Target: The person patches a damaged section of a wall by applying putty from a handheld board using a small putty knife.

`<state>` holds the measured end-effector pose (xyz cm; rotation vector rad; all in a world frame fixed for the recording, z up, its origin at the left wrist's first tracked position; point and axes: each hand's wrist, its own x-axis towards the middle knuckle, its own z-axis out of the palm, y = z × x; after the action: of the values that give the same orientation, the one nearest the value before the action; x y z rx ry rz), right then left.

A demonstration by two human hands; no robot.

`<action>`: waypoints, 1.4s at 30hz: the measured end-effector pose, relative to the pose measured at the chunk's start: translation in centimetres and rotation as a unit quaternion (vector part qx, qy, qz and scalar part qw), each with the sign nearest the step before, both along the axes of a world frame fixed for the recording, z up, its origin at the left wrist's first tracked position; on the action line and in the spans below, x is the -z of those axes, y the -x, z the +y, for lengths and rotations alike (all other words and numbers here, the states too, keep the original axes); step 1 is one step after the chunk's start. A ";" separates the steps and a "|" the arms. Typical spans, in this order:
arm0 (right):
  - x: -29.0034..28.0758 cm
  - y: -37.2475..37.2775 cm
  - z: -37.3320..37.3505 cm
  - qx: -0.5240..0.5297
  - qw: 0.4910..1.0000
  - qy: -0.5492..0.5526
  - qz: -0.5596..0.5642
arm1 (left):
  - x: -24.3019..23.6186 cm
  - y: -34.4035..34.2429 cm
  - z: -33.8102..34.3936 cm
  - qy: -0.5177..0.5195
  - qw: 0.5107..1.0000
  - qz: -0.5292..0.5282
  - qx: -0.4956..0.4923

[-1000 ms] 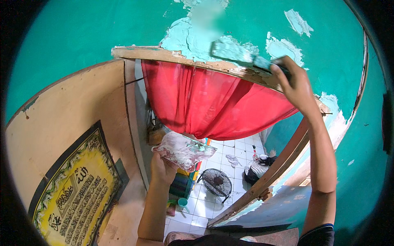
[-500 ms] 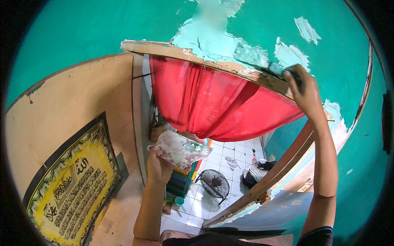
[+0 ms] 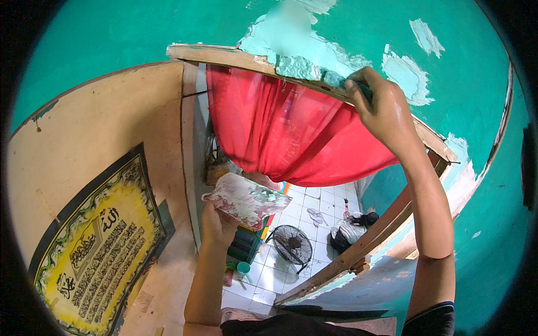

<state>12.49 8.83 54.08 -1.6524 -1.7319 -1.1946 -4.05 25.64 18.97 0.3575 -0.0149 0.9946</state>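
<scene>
a green wall (image 3: 129, 42) rises above a wooden lintel and red curtain (image 3: 302, 140), the left hand (image 3: 218, 227) clasping a smeared board (image 3: 244, 200) near left, and, well apart, the right hand (image 3: 386, 106) gripping a scraper (image 3: 333, 79) at the lintel (image 3: 218, 54), whose thick filler (image 3: 296, 68) might drop if tilted.

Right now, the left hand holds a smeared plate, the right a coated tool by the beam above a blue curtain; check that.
Not blue: the head view shows a red curtain. The left hand holds the smeared plate, the right hand the coated tool by the beam.
</scene>
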 end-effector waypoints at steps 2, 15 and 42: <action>-0.3 -0.2 0.4 0.001 1.000 -0.008 -0.025 | -0.4 0.9 -0.1 0.011 1.000 0.004 -0.009; -0.9 -4.4 -4.9 0.044 0.997 -0.009 0.057 | -0.5 0.5 1.6 -0.021 1.000 0.000 0.001; 0.0 -7.1 -6.0 0.020 0.995 -0.023 0.095 | -1.0 -0.1 0.5 -0.010 0.999 0.020 0.027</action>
<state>19.55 2.85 54.09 -1.7199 -1.5515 -1.0497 -3.98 26.13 19.93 0.3931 0.0012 0.9350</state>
